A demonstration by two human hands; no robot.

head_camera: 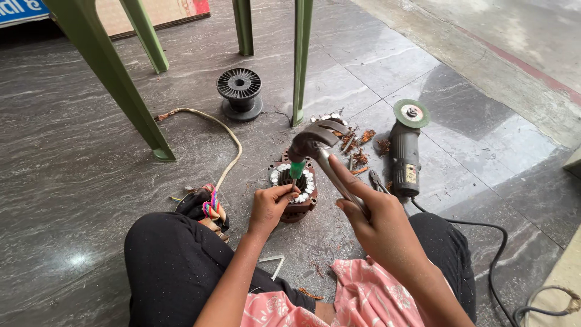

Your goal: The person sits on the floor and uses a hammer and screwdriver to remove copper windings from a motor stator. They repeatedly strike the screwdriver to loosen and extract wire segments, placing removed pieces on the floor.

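I sit on a grey stone floor with a round motor stator [294, 189] between my knees; it has a rusty brown body and a ring of white slots. My left hand [270, 204] grips a screwdriver with a green handle [296, 170], standing upright on the stator. My right hand [378, 215] holds the metal shaft of a hammer [315, 140], whose head is raised just above the green handle.
An angle grinder [404, 151] with a green disc lies right of the stator, its black cable [493, 266] trailing right. Copper wire scraps [357, 145], a black spool [239, 92], green chair legs [115, 79], a beige cord [224, 130] and a cloth bundle [206, 206] surround me.
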